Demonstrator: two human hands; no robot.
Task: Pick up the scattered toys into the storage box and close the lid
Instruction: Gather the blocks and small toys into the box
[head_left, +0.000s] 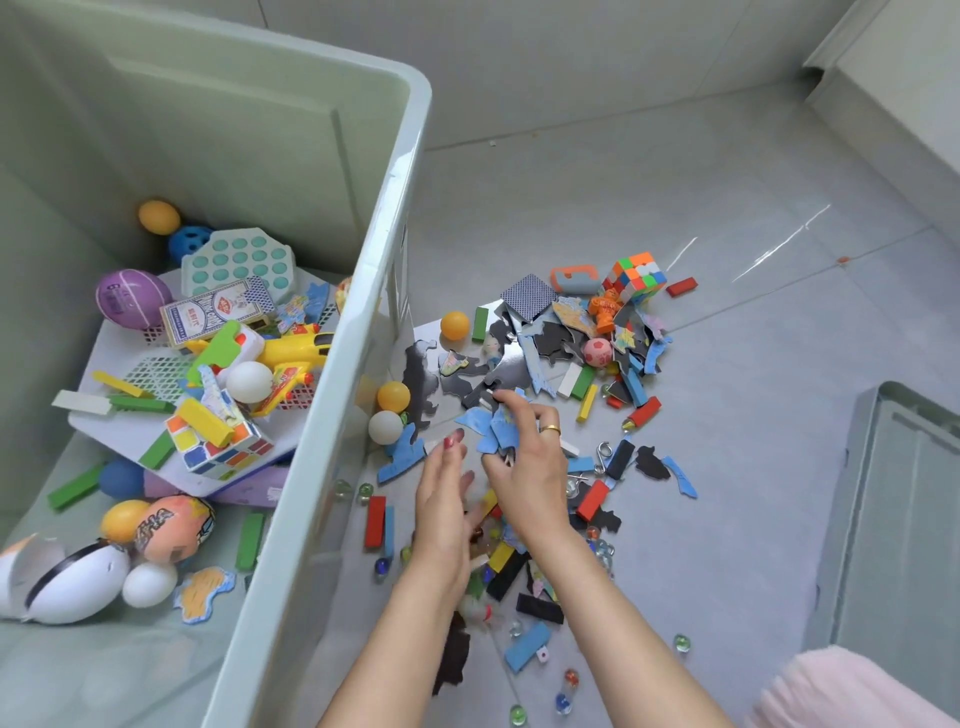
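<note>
The right hand (524, 462) pinches thin blue puzzle pieces (496, 431) over the floor pile at 3 o'clock from the storage box (332, 415), while the left hand (441, 499) is spread flat beside it. The pieces look light, stiff and easy to slip, so I think it is better to hold them by the edges as a stack

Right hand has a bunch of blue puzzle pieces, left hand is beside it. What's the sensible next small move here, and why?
Probably carry the blue puzzle pieces that the right hand grips leftward over the storage box rim and drop them in. The box is open, right beside the pile, and the left hand is open and holds nothing, free to support the bunch.
</note>
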